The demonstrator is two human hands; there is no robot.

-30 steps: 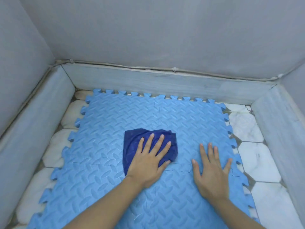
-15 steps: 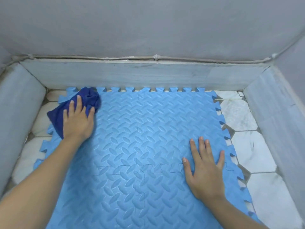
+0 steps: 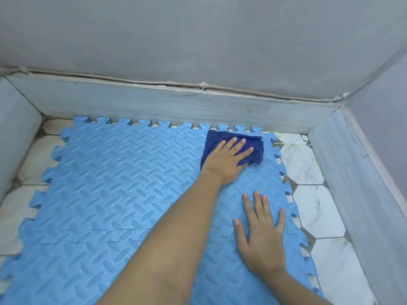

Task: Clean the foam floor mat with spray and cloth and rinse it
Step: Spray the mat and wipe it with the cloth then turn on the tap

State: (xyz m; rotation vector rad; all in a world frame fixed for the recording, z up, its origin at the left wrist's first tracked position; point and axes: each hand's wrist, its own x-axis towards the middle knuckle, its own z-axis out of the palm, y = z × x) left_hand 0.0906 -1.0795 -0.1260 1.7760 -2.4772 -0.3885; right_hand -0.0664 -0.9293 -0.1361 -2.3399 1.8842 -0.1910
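A light blue foam mat (image 3: 123,186) of interlocking tiles with a raised tread pattern lies flat on the floor. My left hand (image 3: 226,161) reaches across to the mat's far right corner and presses a dark blue cloth (image 3: 256,150) flat against it, fingers spread on top. My right hand (image 3: 262,234) rests palm down on the mat near its right edge, fingers apart, holding nothing. No spray bottle is in view.
White marble floor tiles (image 3: 317,208) show around the mat on the right and left. A low grey skirting (image 3: 154,106) and grey walls close in the far side and both sides, close to the mat's edges.
My left hand has swept the cloth from the mat's far left corner across to its far right corner. The right hand has stayed planted on the mat.
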